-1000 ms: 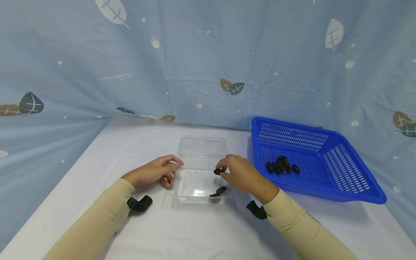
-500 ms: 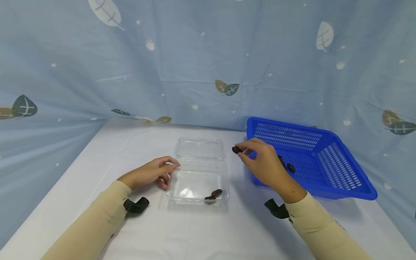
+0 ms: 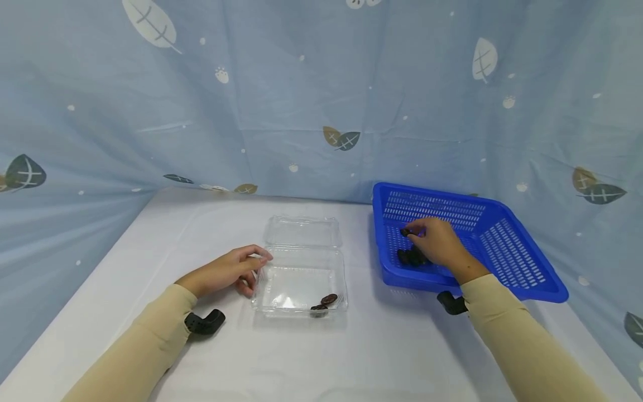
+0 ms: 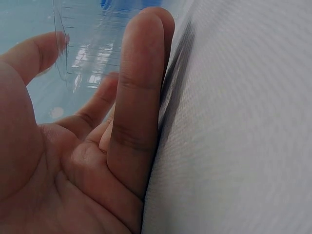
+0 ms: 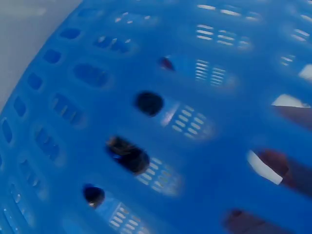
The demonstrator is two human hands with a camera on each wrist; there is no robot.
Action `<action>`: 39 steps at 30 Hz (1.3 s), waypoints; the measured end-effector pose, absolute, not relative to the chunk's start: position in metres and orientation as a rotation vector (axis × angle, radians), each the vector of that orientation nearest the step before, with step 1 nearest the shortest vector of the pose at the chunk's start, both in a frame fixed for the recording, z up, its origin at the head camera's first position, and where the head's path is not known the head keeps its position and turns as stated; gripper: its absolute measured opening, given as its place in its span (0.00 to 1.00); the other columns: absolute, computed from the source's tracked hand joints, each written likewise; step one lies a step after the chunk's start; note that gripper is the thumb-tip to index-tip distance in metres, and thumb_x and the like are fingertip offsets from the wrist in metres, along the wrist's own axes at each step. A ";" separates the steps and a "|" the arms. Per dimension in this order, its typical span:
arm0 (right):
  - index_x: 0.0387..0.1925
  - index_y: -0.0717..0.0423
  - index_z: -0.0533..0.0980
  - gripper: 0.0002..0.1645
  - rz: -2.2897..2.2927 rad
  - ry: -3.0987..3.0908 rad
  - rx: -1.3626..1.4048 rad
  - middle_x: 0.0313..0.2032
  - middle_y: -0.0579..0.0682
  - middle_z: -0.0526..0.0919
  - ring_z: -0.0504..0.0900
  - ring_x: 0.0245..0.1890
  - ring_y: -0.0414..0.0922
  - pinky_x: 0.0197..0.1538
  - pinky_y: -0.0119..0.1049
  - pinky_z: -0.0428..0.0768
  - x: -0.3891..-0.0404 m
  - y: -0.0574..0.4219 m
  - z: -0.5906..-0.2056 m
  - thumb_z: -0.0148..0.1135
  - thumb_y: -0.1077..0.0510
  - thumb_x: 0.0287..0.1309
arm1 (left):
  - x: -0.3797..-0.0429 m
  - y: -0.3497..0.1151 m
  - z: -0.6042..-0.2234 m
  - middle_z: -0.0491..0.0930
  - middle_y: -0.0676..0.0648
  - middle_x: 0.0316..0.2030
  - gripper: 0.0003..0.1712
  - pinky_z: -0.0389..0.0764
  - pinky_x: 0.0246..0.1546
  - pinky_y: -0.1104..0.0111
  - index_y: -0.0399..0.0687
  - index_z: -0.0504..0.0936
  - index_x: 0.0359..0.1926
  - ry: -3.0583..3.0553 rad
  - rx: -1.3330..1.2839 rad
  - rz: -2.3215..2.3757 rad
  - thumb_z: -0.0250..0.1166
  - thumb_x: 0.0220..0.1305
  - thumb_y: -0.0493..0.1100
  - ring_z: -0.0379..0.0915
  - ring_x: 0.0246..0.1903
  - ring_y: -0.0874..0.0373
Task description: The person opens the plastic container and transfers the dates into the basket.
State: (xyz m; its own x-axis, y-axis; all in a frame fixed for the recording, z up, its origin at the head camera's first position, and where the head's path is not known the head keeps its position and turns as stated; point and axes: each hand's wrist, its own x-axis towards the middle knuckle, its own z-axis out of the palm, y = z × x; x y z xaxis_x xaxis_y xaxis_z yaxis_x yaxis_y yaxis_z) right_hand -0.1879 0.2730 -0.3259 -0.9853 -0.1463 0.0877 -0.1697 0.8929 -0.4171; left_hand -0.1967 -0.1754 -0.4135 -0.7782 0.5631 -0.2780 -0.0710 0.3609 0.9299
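On the white table sits a clear plastic clamshell box (image 3: 296,279), its lid (image 3: 303,231) folded back. Two dark, glossy brown dates (image 3: 329,299) lie in its front right corner. My left hand (image 3: 226,272) pinches the box's left rim between thumb and index finger; in the left wrist view its lower fingers (image 4: 139,83) rest along the cloth. Over the blue basket (image 3: 545,268), my right hand (image 3: 436,241) holds a date (image 3: 404,231) by thumb and fingertips. Several more dates (image 3: 411,257) lie on the basket floor beneath it, partly hidden by the hand.
The basket's perforated wall (image 5: 219,161) fills the right wrist view, with dark shapes showing through its slots. A blue leaf-patterned cloth (image 3: 281,95) hangs behind the table. Black curved mounts (image 3: 205,322) stick out from both wrists.
My right hand has carried the date from above the box rightward to over the basket. The left hand keeps its place at the box rim. The head view has shifted slightly.
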 end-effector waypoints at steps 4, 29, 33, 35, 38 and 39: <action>0.52 0.66 0.81 0.16 0.602 -3.106 0.248 0.48 0.65 0.85 0.83 0.45 0.58 0.38 0.45 0.82 -0.195 0.276 -0.334 0.59 0.62 0.68 | -0.197 -0.175 -0.414 0.74 0.44 0.35 0.29 0.87 0.33 0.63 0.46 0.67 0.66 2.039 0.430 1.455 0.55 0.75 0.58 0.80 0.28 0.55; 0.49 0.54 0.85 0.12 0.979 -2.837 0.411 0.46 0.55 0.87 0.83 0.41 0.49 0.36 0.31 0.81 -0.174 0.242 -0.317 0.63 0.57 0.68 | -0.196 -0.177 -0.413 0.72 0.43 0.40 0.27 0.87 0.36 0.62 0.48 0.67 0.66 2.025 0.413 1.468 0.56 0.75 0.57 0.81 0.29 0.54; 0.47 0.50 0.85 0.10 1.159 -2.806 0.541 0.44 0.50 0.87 0.83 0.38 0.44 0.38 0.32 0.83 -0.162 0.212 -0.311 0.66 0.56 0.66 | -0.196 -0.175 -0.411 0.74 0.43 0.39 0.27 0.87 0.36 0.62 0.49 0.68 0.66 2.037 0.400 1.474 0.56 0.75 0.57 0.81 0.29 0.54; 0.46 0.48 0.86 0.09 1.209 -2.817 0.637 0.44 0.48 0.88 0.83 0.40 0.42 0.42 0.32 0.84 -0.156 0.196 -0.310 0.66 0.56 0.65 | -0.196 -0.175 -0.411 0.74 0.43 0.38 0.27 0.87 0.35 0.62 0.49 0.68 0.66 2.037 0.397 1.475 0.56 0.75 0.57 0.80 0.28 0.54; 0.45 0.46 0.86 0.09 1.286 -2.864 0.813 0.42 0.46 0.88 0.82 0.41 0.40 0.45 0.33 0.83 -0.150 0.174 -0.312 0.68 0.55 0.64 | -0.195 -0.175 -0.411 0.75 0.43 0.36 0.27 0.87 0.34 0.62 0.48 0.68 0.66 2.030 0.401 1.470 0.56 0.75 0.57 0.80 0.28 0.54; 0.45 0.47 0.86 0.09 1.310 -2.881 0.876 0.42 0.46 0.88 0.82 0.41 0.40 0.46 0.34 0.83 -0.149 0.168 -0.313 0.68 0.55 0.64 | -0.195 -0.175 -0.412 0.75 0.43 0.36 0.27 0.87 0.34 0.62 0.48 0.67 0.66 2.027 0.406 1.468 0.56 0.75 0.57 0.80 0.28 0.54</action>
State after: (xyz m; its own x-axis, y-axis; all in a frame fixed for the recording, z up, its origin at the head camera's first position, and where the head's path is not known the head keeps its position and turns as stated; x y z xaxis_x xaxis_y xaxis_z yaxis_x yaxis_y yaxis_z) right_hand -0.1495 0.1678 -0.3129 -0.8484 -0.5221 0.0873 -0.4090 0.5416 -0.7344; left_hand -0.1950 -0.1750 -0.4119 -0.7754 0.5630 -0.2860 -0.0962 0.3423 0.9347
